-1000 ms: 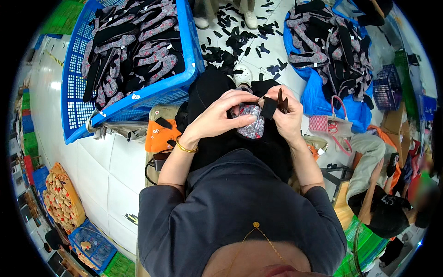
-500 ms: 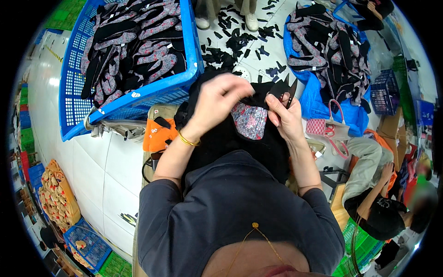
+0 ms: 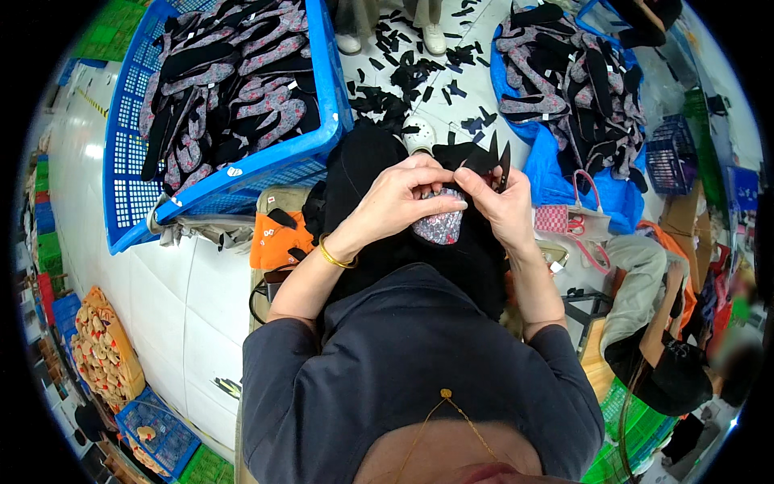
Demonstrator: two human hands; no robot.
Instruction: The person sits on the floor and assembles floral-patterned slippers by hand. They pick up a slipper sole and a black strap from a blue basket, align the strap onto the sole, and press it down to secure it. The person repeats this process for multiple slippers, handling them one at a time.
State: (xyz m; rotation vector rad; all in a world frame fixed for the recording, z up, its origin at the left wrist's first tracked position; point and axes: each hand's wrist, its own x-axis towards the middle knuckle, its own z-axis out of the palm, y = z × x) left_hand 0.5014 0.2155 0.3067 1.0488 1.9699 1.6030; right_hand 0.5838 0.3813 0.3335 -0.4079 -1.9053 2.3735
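Observation:
Above my lap I hold a slipper (image 3: 440, 227) in grey floral cloth with black parts. My left hand (image 3: 403, 194) is closed on it, thumb over the floral part and fingertips at its upper edge. My right hand (image 3: 501, 206) pinches the same edge, so the two hands nearly meet. A pair of dark scissors (image 3: 503, 157) sits in the right hand as well, blades apart and pointing up and away. Much of the slipper is hidden by my fingers, and its black parts blend into the black cloth on my lap.
A blue crate (image 3: 330, 133) heaped with similar slippers stands at front left. More lie in a blue sack (image 3: 548, 189) at front right. Black scraps (image 3: 411, 77) litter the floor ahead, near another person's shoes (image 3: 434, 40). An orange bag (image 3: 278, 240) sits left, a pink-checked bag (image 3: 556, 219) right.
My left hand, raised and blurred before, has come down onto the slipper and closed on it near my right hand. The scissors have turned slightly more upright.

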